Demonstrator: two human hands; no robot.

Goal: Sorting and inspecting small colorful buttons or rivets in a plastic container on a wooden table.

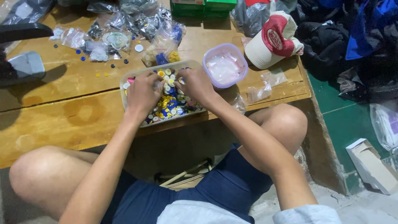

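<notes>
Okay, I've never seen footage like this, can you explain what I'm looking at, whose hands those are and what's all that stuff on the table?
This is one picture from a camera worn on a person's head, looking down, so the arms and bare knees are the wearer's own. There is no machine here. The left hand and the right hand are both down in a clear plastic tray full of small round caps, yellow, blue and white; whether the fingers grip any is hidden. The tray sits on a wooden table. Beside it stands a lilac tub, with small clear bags of more pieces behind, a red and white cap, and a few loose caps.
</notes>
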